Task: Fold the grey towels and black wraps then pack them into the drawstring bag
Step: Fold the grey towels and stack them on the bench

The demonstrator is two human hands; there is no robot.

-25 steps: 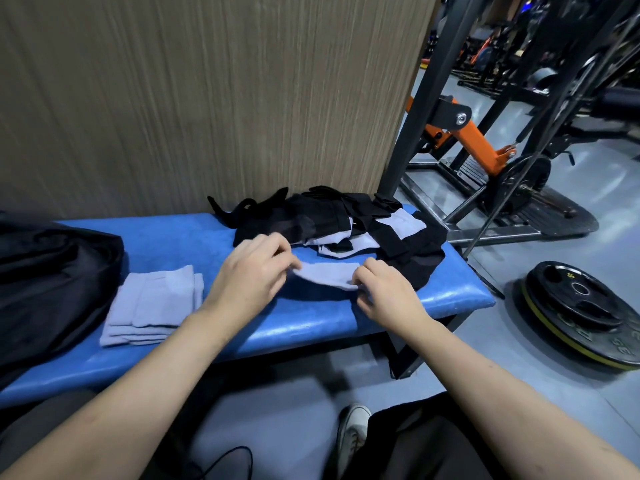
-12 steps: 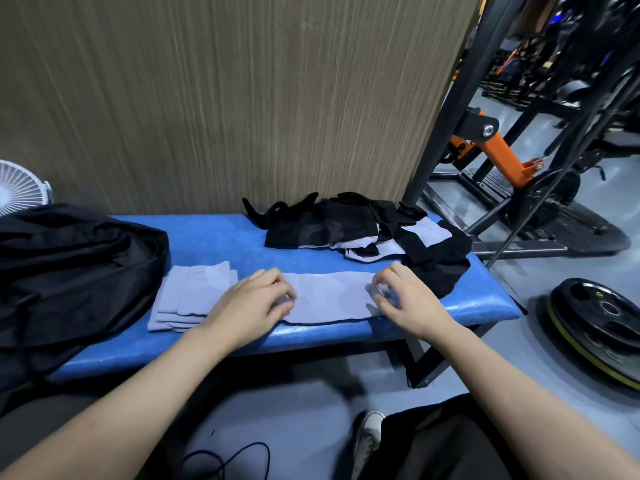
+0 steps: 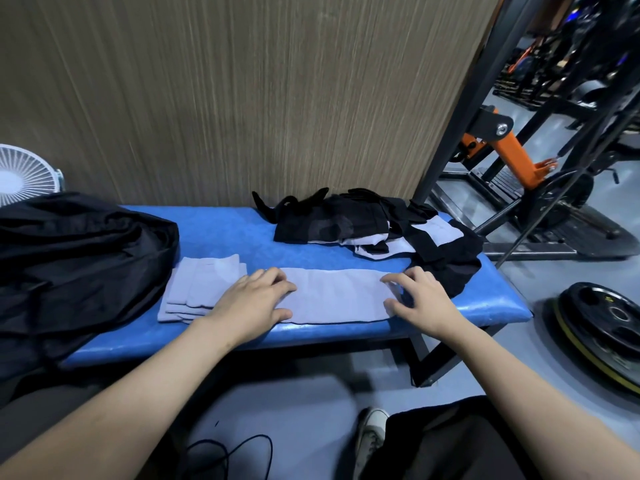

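While both hands lie on the spread towel, the scene reads thus:

Bench: blue padded bench (image 3: pixel 221 233) runs 9 to 3 o'clock across mid-frame, wood-grain wall behind it.
Spread towel: grey towel (image 3: pixel 337 294) lies flat and lengthwise along the bench's near edge, approx. centre.
L hand: left hand (image 3: pixel 251 301) rests palm-down on the towel's 9 o'clock end, fingers loosely bent, flat on the cloth, gripping nothing.
R hand: right hand (image 3: pixel 420 297) sits at the towel's 3 o'clock end, fingers arched with tips on the cloth; whether it pinches the edge, can't tell.
Folded stack: folded grey towels (image 3: pixel 201 285) at 9 o'clock of the L hand, touching the spread towel's end, partly under the wrist.
Bag: black drawstring bag (image 3: pixel 72 258) slumps on the bench's far 9 o'clock end, just beside the stack; mouth not visible.
Unfolded pile: black wraps (image 3: pixel 332 221) w/ more grey cloth mixed in, heaped at 1 o'clock of the spread towel, near the R hand's fingertips.
Around: white fan (image 3: pixel 24 173) at 10 o'clock behind the bag; rack w/ orange bracket (image 3: pixel 509 152) at 2 o'clock; weight plate (image 3: pixel 602 323) on the floor at 3 o'clock; black cable (image 3: pixel 225 452) on the floor at 6 o'clock; shoe (image 3: pixel 370 431) near the R knee.
In the way: the pile crowds the bench's 3 o'clock end.
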